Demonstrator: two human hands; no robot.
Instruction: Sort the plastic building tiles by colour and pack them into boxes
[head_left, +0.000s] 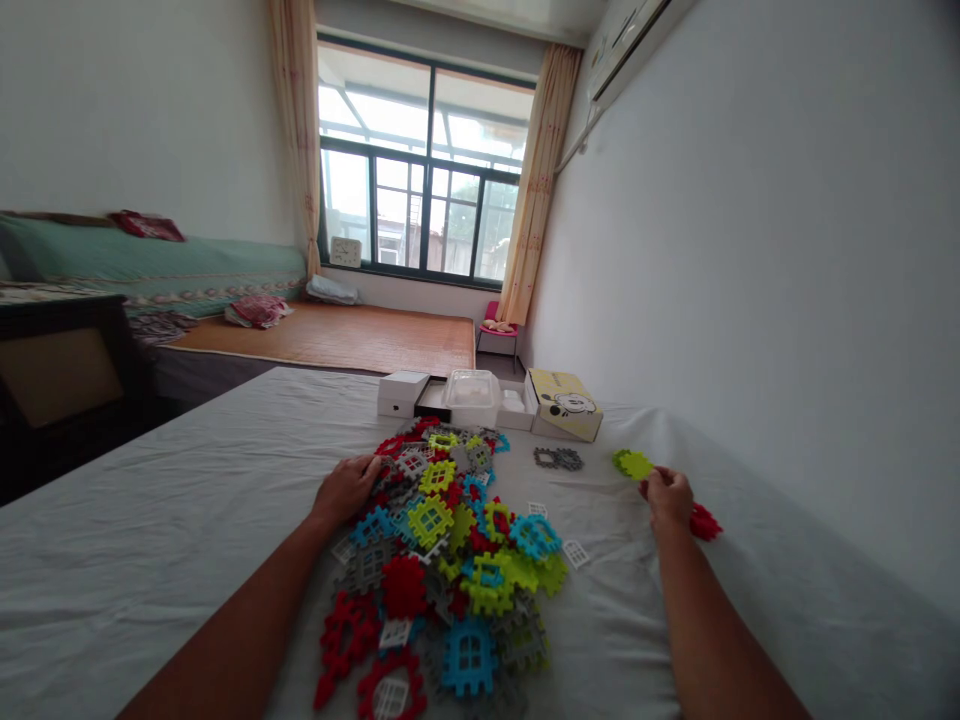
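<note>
A long heap of gear-edged plastic building pieces in red, blue, grey and yellow-green (431, 520) covers the middle of the cloth. At the heap's left edge, my left hand (349, 488) has its fingers curled together against grey and red pieces; what they grip, if anything, is hidden. Out to the right, my right hand (670, 497) pinches the edge of a yellow-green building piece (634, 464), low over the cloth. A red building piece (705, 522) lies just beside that hand, partly covered by it. Two grey pieces (558, 458) lie apart, between the heap and the right hand.
Behind the heap stand a white box (403, 392), a clear plastic container (472, 392) and a yellow cartoon box (564, 404). Small white window inserts (576, 554) lie at the heap's right side. A wall (810, 300) borders the right; a bed (360, 335) stands beyond.
</note>
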